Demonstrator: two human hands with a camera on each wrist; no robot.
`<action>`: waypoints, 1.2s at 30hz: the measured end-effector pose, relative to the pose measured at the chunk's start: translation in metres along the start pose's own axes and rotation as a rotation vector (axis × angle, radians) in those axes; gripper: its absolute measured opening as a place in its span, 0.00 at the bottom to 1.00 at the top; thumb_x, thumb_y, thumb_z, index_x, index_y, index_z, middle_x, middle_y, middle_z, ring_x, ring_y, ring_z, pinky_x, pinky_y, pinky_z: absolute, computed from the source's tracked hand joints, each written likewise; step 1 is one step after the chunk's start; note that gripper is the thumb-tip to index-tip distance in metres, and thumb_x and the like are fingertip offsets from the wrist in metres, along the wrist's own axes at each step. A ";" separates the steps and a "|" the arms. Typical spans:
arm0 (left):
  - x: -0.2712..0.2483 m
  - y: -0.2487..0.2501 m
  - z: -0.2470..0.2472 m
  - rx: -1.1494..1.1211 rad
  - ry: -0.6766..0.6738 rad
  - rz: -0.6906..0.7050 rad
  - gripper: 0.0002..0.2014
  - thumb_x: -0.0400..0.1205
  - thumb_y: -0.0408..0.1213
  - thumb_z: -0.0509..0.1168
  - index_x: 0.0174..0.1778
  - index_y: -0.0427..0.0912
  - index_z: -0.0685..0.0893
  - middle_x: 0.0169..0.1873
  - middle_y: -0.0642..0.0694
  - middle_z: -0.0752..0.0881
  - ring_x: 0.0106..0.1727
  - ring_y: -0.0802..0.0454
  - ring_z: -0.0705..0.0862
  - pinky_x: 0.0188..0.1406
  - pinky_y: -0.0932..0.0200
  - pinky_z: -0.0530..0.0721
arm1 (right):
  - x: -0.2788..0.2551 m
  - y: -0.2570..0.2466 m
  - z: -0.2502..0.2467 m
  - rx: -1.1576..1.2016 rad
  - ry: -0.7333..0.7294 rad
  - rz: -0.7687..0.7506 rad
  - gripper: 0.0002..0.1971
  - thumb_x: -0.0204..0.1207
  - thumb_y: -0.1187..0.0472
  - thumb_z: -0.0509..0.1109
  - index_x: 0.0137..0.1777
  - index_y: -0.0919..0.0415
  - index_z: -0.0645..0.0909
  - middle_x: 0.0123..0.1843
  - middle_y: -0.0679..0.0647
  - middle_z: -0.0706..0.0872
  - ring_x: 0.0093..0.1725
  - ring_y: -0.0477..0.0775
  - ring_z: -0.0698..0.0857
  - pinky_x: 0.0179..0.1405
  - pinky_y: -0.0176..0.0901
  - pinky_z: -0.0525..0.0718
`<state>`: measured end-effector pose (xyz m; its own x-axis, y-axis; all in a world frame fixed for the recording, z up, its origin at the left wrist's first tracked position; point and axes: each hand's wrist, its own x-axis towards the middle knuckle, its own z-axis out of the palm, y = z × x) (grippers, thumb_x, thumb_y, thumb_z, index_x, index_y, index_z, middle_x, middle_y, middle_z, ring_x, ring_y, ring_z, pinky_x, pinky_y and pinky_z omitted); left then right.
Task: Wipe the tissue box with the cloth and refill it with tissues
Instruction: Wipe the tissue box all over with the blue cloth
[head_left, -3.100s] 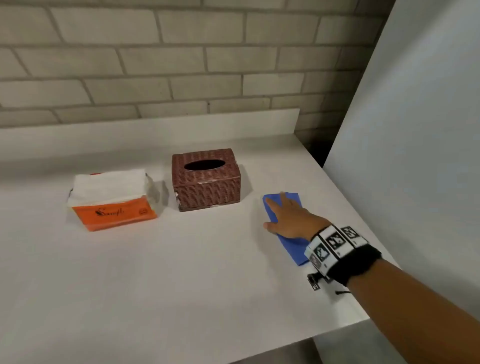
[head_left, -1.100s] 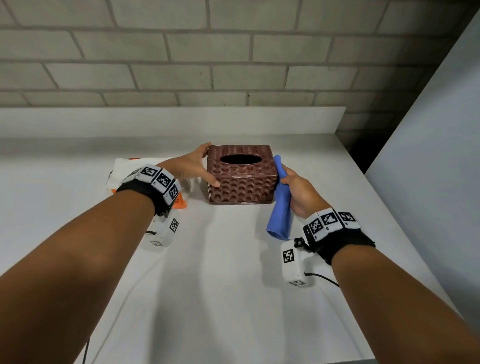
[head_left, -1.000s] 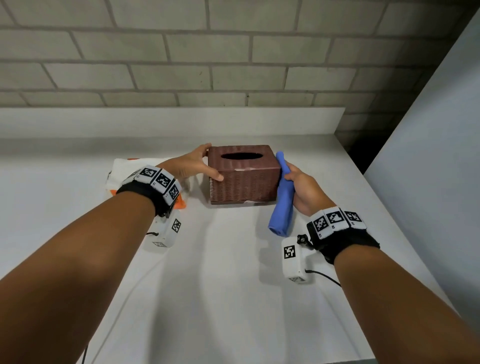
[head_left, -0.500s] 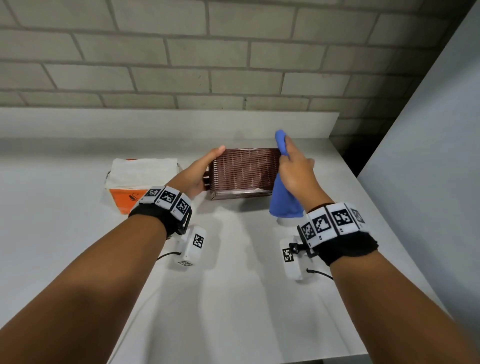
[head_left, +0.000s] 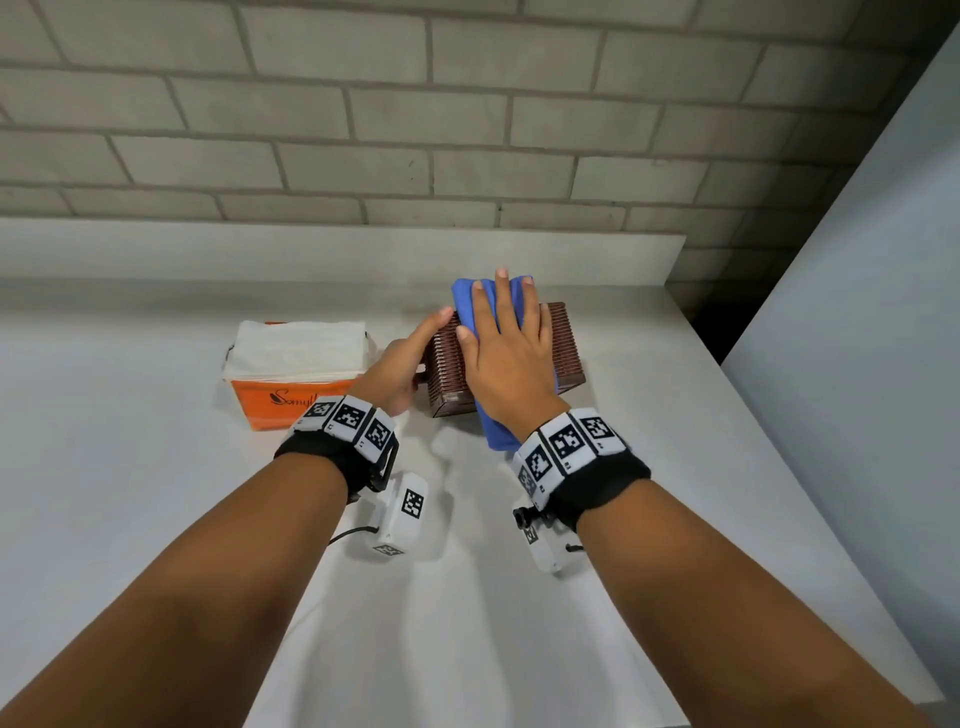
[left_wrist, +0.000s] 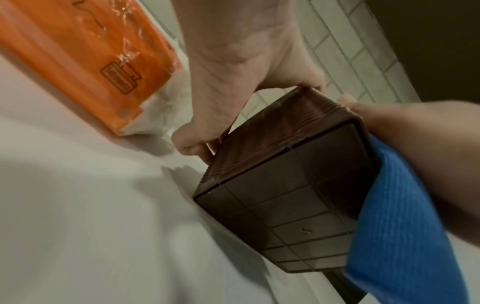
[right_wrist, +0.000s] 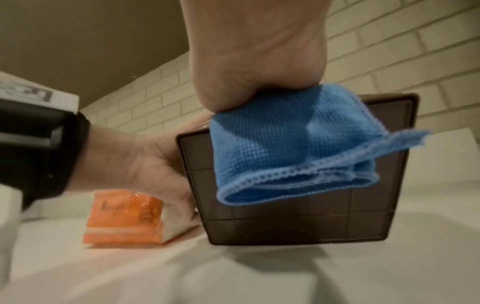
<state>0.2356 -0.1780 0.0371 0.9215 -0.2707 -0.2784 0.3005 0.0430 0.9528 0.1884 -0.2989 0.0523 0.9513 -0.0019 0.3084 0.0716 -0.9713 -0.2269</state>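
Note:
The brown wicker tissue box (head_left: 563, 343) is tipped over, so its flat gridded base (right_wrist: 298, 222) faces me. My left hand (head_left: 397, 364) grips the box's left end, thumb on the upper edge and fingers curled against the end (left_wrist: 197, 144). My right hand (head_left: 506, 358) lies flat on the blue cloth (head_left: 470, 301) and presses it onto the box's upturned side. The cloth's loose end (right_wrist: 285, 148) hangs down over the base. The box's oval opening is hidden.
An orange pack of white tissues (head_left: 296, 364) lies on the white table (head_left: 156, 519) just left of the box. A low ledge and a brick wall (head_left: 467, 130) stand behind. A grey panel (head_left: 857, 312) borders the table's right edge.
My right hand, which held the bunched cloth at the box's far right corner, now lies flat over the cloth on the box's upper side. My left hand keeps its grip on the tipped box.

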 end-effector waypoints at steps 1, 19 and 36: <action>0.000 0.000 -0.001 0.004 0.004 0.005 0.20 0.78 0.58 0.63 0.56 0.48 0.86 0.52 0.47 0.89 0.57 0.51 0.84 0.61 0.55 0.80 | 0.001 0.004 0.002 -0.015 0.007 -0.017 0.29 0.86 0.49 0.47 0.85 0.56 0.51 0.87 0.57 0.47 0.86 0.63 0.44 0.83 0.59 0.44; -0.006 0.007 0.002 0.051 0.058 -0.067 0.25 0.77 0.62 0.61 0.59 0.47 0.85 0.50 0.50 0.88 0.54 0.52 0.84 0.47 0.61 0.78 | 0.007 0.025 -0.001 0.010 -0.019 0.042 0.28 0.87 0.51 0.44 0.85 0.54 0.47 0.87 0.56 0.48 0.86 0.57 0.43 0.83 0.57 0.42; -0.003 0.006 0.000 0.086 0.043 -0.125 0.19 0.79 0.62 0.59 0.43 0.51 0.84 0.42 0.51 0.85 0.48 0.53 0.81 0.42 0.61 0.74 | 0.017 0.055 -0.008 0.203 -0.062 0.233 0.28 0.86 0.50 0.45 0.85 0.53 0.50 0.86 0.57 0.54 0.85 0.58 0.52 0.83 0.59 0.54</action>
<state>0.2348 -0.1769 0.0437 0.8885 -0.2269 -0.3989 0.3933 -0.0714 0.9166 0.2057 -0.3540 0.0526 0.9651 -0.1986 0.1706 -0.0983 -0.8788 -0.4670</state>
